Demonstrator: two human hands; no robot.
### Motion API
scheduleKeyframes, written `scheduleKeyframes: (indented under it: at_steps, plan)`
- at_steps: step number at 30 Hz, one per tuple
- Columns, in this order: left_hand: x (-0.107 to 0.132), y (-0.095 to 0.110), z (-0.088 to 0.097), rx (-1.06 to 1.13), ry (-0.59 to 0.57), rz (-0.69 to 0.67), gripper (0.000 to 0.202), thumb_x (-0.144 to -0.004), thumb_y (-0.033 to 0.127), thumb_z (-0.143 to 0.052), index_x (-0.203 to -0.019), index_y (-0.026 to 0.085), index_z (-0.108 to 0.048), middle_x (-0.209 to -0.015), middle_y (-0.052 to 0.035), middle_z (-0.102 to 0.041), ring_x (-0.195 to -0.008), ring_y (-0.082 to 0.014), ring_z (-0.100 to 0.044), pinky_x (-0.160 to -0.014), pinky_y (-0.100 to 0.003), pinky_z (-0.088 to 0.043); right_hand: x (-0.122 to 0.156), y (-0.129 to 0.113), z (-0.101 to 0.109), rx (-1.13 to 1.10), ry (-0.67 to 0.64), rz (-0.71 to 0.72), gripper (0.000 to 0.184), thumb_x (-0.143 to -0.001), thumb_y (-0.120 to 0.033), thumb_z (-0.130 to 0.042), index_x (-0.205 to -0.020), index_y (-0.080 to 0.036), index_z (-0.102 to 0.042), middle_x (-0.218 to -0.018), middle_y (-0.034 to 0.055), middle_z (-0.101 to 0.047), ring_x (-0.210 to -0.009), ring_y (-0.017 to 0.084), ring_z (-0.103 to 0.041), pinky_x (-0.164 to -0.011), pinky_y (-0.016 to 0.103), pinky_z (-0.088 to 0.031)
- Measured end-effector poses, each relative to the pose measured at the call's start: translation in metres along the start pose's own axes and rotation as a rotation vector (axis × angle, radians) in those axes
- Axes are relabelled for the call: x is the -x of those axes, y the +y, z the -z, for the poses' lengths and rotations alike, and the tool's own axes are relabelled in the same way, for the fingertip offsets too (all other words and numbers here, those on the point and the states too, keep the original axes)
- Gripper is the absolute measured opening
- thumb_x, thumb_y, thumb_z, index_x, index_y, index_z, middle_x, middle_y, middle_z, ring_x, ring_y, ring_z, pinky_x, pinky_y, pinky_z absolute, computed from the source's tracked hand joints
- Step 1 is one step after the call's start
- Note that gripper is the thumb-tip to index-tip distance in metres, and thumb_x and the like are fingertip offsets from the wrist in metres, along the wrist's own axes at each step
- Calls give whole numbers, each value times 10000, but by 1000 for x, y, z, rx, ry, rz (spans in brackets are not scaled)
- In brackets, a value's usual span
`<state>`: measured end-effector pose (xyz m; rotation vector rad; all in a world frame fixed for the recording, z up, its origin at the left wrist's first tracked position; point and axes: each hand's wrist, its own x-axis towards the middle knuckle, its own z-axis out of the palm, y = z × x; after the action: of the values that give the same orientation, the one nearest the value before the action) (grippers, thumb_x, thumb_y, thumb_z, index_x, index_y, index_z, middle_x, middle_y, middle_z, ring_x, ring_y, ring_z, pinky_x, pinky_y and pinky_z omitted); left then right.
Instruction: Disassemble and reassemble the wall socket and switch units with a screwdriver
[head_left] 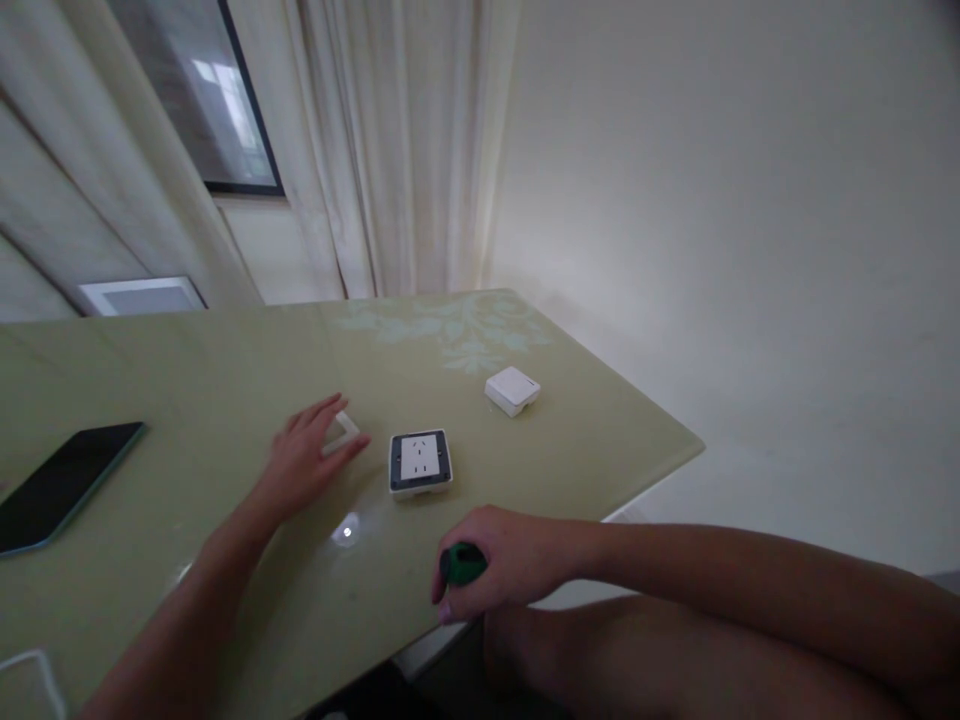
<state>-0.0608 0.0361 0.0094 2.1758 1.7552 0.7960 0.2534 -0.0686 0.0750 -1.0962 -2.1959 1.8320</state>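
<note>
My left hand [306,460] rests on the green glass table [225,380], fingers laid over a small white frame piece [341,430], which it touches. Just right of it lies a wall socket [420,462] with a dark frame and white face, lying face up. Farther back right sits a white switch module [512,390]. My right hand [499,565] is at the table's near edge, curled around a green and black tool handle [460,564]; the rest of the tool is hidden.
A dark phone [64,482] lies at the left of the table. A white cable loop [34,670] shows at the bottom left corner. Curtains and a white wall stand behind; the table's right corner [694,450] drops to a pale floor.
</note>
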Motion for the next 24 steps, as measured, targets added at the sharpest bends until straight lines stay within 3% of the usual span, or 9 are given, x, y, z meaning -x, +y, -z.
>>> scheduleKeyframes:
  at_steps: [3, 6, 9, 12, 15, 19, 24]
  plan:
    - [10, 47, -22, 191, -161, -226, 739, -976, 672, -571, -1542, 197, -565, -1616, -176, -589, -1512, -381, -522, -1293, -577, -378, -1, -12, -2, 51, 79, 42, 267, -784, -362, -929, -958, -182, -835, -896, -7, -769, -865, 158, -694, -811, 249, -505]
    - [16, 74, -32, 251, -232, -278, 668, -918, 606, -723, -1434, 187, -653, -1449, -175, -691, -1359, -386, -621, -1204, -553, -478, 4, -32, 1, 31, 239, 108, 243, -845, -388, -878, -911, -177, -778, -787, -13, -720, -753, 145, -669, -741, 259, -507]
    - [21, 77, -26, 300, -311, -331, 610, -869, 575, -819, -1343, 214, -694, -1353, -139, -724, -1262, -368, -664, -1126, -528, -531, 14, -57, 9, -70, 438, 238, 280, -930, -467, -799, -942, -198, -722, -732, -29, -665, -669, 142, -642, -662, 269, -505]
    - [27, 75, -17, 336, -403, -422, 691, -810, 546, -902, -1384, 247, -661, -1394, -117, -694, -1278, -371, -653, -1121, -519, -532, 22, -77, 20, 97, 731, 440, 266, -970, -454, -754, -890, -206, -705, -814, -6, -666, -773, 154, -607, -740, 295, -492]
    - [34, 78, -16, 304, -396, -488, 707, -815, 446, -897, -1427, 249, -602, -1369, -111, -677, -1262, -366, -641, -1122, -527, -520, 22, -85, 28, 230, 932, 534, 293, -1006, -421, -708, -808, -209, -665, -775, -14, -619, -748, 147, -564, -762, 313, -462]
    - [39, 84, -22, 222, -370, -515, 757, -850, 436, -849, -1496, 221, -518, -1376, -130, -624, -1261, -364, -597, -1142, -558, -488, 14, -79, 33, 341, 1022, 557, 307, -1001, -396, -723, -769, -213, -636, -764, -19, -603, -730, 140, -553, -757, 315, -443]
    - [40, 86, -22, 184, -399, -503, 759, -871, 440, -818, -1520, 232, -484, -1407, -130, -581, -1288, -364, -558, -1168, -568, -464, 3, -67, 36, 338, 1020, 496, 352, -1008, -437, -701, -749, -213, -619, -721, -25, -592, -695, 136, -543, -725, 309, -434]
